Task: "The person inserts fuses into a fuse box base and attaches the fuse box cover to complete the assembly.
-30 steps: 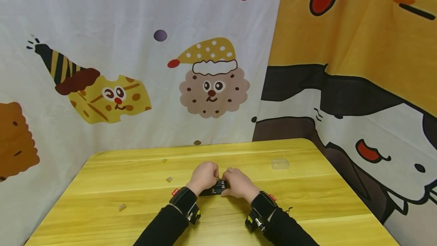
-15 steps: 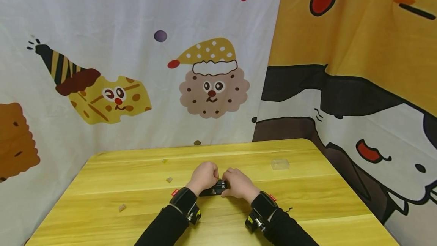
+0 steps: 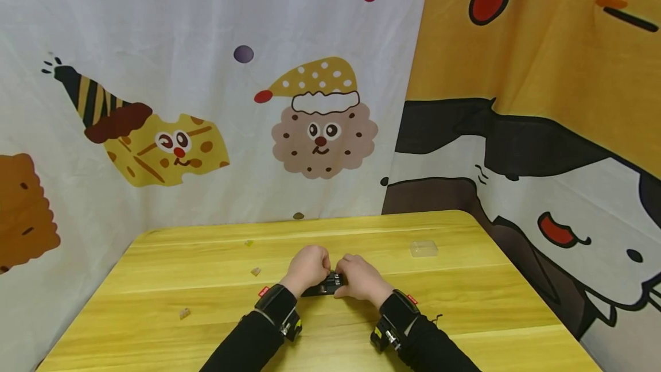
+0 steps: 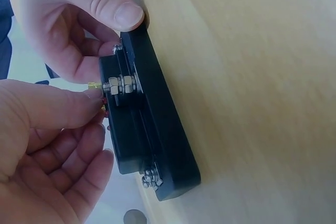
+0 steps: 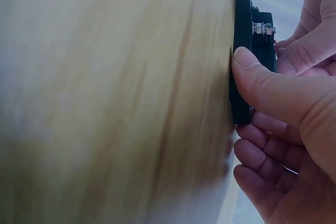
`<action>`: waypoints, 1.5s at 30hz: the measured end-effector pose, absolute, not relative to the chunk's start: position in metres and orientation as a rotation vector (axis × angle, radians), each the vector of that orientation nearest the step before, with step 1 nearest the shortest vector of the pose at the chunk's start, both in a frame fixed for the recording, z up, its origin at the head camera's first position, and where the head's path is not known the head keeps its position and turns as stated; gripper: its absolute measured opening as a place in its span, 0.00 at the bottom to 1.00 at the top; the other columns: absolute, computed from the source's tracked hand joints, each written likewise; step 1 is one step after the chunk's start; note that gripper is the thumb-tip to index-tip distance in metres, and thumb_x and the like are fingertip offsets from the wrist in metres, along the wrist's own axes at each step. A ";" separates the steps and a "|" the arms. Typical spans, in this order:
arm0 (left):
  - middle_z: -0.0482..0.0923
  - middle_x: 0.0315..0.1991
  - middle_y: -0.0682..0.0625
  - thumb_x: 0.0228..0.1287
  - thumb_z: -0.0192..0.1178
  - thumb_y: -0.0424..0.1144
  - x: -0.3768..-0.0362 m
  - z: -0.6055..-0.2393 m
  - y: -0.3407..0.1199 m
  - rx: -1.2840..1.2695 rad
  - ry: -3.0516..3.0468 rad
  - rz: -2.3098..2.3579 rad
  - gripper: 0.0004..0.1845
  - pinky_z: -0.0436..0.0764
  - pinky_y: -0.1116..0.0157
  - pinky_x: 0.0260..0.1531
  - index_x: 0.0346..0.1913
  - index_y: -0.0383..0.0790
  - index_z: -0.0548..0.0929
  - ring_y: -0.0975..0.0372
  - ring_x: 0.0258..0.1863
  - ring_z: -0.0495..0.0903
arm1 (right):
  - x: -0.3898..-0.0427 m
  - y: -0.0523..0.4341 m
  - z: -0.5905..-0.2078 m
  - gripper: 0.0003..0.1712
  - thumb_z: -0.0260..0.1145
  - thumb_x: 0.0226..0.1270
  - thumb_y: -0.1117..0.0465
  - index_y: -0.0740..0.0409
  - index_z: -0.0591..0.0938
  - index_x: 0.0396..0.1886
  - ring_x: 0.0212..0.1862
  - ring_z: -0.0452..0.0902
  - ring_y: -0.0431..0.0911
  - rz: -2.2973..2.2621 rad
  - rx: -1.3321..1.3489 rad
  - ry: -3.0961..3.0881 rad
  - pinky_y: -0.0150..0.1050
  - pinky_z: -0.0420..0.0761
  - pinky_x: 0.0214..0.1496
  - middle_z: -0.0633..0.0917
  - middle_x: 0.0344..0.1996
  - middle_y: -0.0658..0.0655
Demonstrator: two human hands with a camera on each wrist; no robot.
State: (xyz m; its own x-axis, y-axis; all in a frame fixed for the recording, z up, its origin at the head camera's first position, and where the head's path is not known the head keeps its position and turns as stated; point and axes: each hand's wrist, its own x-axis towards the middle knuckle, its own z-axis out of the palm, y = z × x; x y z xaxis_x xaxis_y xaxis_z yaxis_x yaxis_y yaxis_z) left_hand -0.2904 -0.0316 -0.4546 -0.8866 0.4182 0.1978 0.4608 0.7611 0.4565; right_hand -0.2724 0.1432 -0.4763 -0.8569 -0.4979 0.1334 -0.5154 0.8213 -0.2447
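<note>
Wooden table [image 3: 465, 297], black block [image 3: 322, 287] between hands

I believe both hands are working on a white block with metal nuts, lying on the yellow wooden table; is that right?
Not quite: the block is black, not white, as the left wrist view shows. Both the left hand and right hand do hold it on the yellow wooden table.

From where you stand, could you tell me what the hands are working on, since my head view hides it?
Observer: A black block lying flat on the table, with hex nuts on a stud.
Operator: What is happening at that stud?
Observer: The left hand pinches a small gold part at its tip.
Operator: And the other side?
Observer: The right hand grips the block's end, thumb against the base edge.
</note>
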 end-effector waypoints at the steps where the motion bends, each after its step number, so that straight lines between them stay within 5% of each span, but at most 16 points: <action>1: 0.72 0.18 0.59 0.52 0.69 0.27 -0.290 -0.455 -0.032 -0.720 -2.866 -0.779 0.15 0.74 0.66 0.27 0.17 0.47 0.78 0.65 0.21 0.71 | -0.272 0.143 -0.476 0.24 0.82 0.48 0.49 0.56 0.83 0.39 0.41 0.74 0.48 0.419 0.820 -2.935 0.41 0.77 0.46 0.77 0.35 0.50; 24: 0.84 0.31 0.52 0.58 0.70 0.32 -0.280 -0.453 -0.058 -0.979 -2.750 -0.644 0.02 0.80 0.65 0.33 0.34 0.41 0.90 0.62 0.31 0.81 | -0.273 0.142 -0.477 0.24 0.81 0.48 0.48 0.56 0.83 0.39 0.41 0.73 0.47 0.404 0.816 -2.945 0.41 0.77 0.47 0.77 0.36 0.49; 45: 0.81 0.29 0.53 0.49 0.74 0.28 -0.282 -0.445 -0.125 -1.057 -2.604 -0.204 0.07 0.81 0.61 0.37 0.31 0.41 0.88 0.58 0.33 0.80 | -0.269 0.141 -0.472 0.26 0.80 0.50 0.48 0.57 0.83 0.45 0.48 0.75 0.51 0.405 0.784 -2.982 0.44 0.77 0.54 0.79 0.41 0.52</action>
